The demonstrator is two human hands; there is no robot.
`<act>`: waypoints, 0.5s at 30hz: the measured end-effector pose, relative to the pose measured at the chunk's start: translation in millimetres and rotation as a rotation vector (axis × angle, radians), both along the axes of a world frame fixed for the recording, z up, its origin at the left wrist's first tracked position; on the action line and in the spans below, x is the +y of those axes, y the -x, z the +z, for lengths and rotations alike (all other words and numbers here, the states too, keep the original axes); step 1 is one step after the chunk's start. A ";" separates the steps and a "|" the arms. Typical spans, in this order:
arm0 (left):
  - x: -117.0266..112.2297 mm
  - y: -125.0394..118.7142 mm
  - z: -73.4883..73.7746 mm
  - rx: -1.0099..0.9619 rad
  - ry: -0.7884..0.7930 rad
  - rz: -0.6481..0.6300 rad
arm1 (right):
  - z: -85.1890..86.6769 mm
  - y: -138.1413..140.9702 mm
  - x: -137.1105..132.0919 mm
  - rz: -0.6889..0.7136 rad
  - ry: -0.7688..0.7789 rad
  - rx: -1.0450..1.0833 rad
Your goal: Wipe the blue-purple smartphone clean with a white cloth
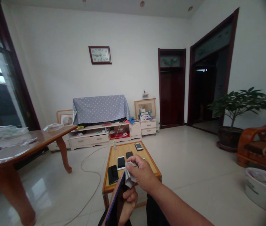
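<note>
My left hand [126, 201] grips a dark tablet-like device [114, 201] held on edge, low in the middle of the view. My right hand [142, 175] is closed on a small grey-white cloth [129, 177] that is pressed against the top of that device. Just beyond my hands stands a small wooden table [151, 163]. Several phones lie on it: a black one [112, 174], a white one [121, 162], a small black one [129, 154] and a white one [138, 146] at the far edge.
A larger wooden table [24, 147] with plastic bags stands at the left. A cable [92, 175] trails over the tiled floor. A low cabinet with a covered television [100, 110] is against the far wall. Right side: potted plant [235, 125], wooden chair [262, 141], white basin [262, 188].
</note>
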State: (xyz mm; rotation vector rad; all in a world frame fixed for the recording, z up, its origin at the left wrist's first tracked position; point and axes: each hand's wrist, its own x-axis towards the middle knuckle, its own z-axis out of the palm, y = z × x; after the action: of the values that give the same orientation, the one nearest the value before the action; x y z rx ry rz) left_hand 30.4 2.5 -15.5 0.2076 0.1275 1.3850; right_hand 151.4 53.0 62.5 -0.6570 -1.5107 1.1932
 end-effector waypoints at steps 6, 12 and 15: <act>-7.3 0.1 7.0 -0.093 -0.058 -0.035 | -6.1 -6.3 13.5 -0.043 0.093 0.138; -10.4 -2.0 10.1 -0.070 -0.052 -0.008 | -15.1 -9.0 17.1 -0.051 0.158 0.190; -7.4 -3.2 6.7 -0.052 -0.052 -0.006 | -11.0 -8.7 13.4 -0.035 0.172 0.190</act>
State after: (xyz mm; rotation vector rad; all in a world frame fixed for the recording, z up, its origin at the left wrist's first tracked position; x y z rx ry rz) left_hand 33.6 -4.9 -8.8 0.2146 0.0475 1.3874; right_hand 160.0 66.4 51.6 -0.6613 -1.2436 1.3299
